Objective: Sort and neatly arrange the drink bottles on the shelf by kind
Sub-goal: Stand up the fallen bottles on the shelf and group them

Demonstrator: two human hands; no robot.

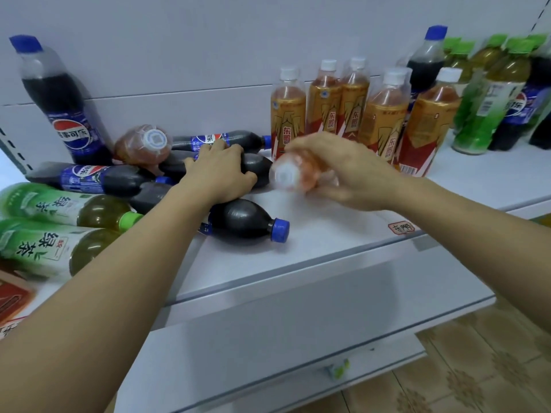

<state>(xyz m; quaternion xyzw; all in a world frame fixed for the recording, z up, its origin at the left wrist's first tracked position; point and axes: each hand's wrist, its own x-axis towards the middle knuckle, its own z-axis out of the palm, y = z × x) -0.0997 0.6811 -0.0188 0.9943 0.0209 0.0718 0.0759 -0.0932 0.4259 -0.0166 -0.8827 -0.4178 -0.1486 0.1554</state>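
- A pale wall [208,34] rises behind, plain and grey-white.
- A slotted upright strip [13,150] runs at the far left edge.
- A small red-bordered sticker [401,227] lies near the front edge, to the right.
- A red and brown box [12,296] sits at the near left, cut off by the frame.
- A tiled floor [483,368] with a brown pattern shows at the near right.
- A small green and white object [338,368], blurred, lies low down near the floor.

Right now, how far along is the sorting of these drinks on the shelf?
Partly done. Five gold-label bottles already stand together upright at the back. In hand: the right hand grips another orange drink bottle, blurred, near that row, while the left hand rests on the lying cola pile. Left: that pile, two lying green tea bottles, one more lying orange bottle, and the mixed cola and tea group far right.
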